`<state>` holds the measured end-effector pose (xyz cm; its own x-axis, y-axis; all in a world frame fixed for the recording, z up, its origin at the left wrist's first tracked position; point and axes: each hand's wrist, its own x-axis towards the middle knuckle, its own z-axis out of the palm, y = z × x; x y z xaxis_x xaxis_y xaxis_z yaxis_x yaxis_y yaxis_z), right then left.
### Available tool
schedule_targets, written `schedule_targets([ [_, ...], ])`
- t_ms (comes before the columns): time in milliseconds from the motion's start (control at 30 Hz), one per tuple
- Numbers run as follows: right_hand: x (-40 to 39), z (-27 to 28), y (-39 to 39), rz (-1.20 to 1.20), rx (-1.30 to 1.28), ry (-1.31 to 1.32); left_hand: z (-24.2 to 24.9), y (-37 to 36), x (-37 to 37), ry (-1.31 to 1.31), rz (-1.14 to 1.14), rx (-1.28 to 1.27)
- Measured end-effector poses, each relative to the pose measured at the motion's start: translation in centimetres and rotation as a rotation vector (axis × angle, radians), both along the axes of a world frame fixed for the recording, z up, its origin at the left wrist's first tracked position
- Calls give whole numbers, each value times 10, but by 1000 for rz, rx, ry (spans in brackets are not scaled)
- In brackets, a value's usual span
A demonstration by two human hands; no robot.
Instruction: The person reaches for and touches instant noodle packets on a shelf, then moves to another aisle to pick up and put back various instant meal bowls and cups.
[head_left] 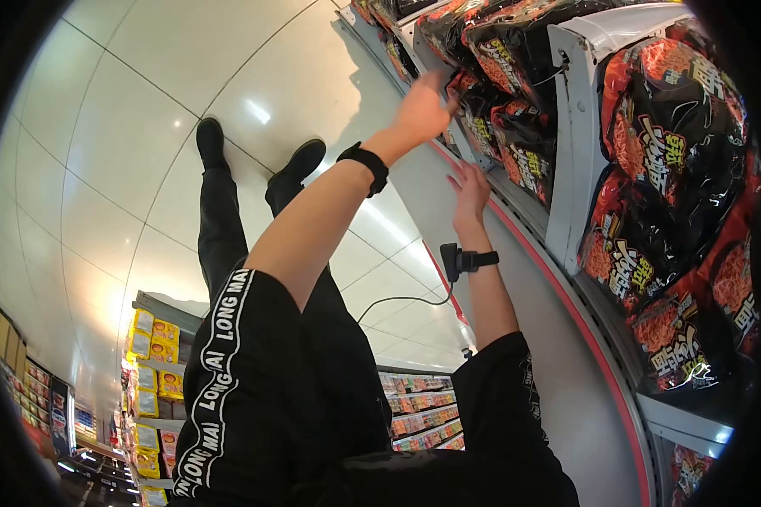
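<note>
My left hand [423, 106], with a black band at the wrist, reaches to the shelf front. Its fingers are bent closed at the edge of a black and red noodle packet [479, 127]; the fingertips are partly hidden. Lower and to the right, my right hand [472, 190] is open, fingers spread, close to the red-edged shelf front and holding nothing. A black device [457, 260] with a cable is strapped to that wrist. Beside the first packet lies another noodle packet [524, 148] of the same look.
A white shelf divider [575, 152] separates the packets from a stack of larger noodle packs [651, 186] on the right. A red strip [566, 296] runs along the shelf edge. Yellow packs [148, 372] fill a rack at lower left. Tiled floor [144, 110] lies around my feet.
</note>
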<state>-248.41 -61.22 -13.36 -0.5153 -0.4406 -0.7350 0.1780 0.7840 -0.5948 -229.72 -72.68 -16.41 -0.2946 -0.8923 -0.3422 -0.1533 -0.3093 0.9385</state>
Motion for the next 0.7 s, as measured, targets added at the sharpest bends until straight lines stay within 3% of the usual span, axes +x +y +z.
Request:
schedule_targets([
  [67,46,24,-16,368,-174,-22,9,-9,12,-134,329,1],
  [100,61,31,-28,366,-174,-23,15,-17,19,-136,327,1],
  [167,83,37,-55,583,-411,47,21,-33,29,-173,353,-14],
  [200,88,32,-67,583,-407,46,16,-37,29,-174,353,-10],
  [267,93,18,-88,471,-444,41,3,-48,26,-177,383,-243],
  [300,97,15,-96,468,-444,43,3,-57,31,6,317,-154],
  [400,112,14,-112,285,-426,-19,-17,-65,32,-122,250,-372],
  [467,120,17,-121,146,-398,-68,-13,-63,34,-88,235,-292],
  [600,110,4,-125,116,-435,-120,-13,-66,26,24,261,-123],
  [700,111,4,-125,95,-444,-132,-18,-70,27,-47,235,-177],
])
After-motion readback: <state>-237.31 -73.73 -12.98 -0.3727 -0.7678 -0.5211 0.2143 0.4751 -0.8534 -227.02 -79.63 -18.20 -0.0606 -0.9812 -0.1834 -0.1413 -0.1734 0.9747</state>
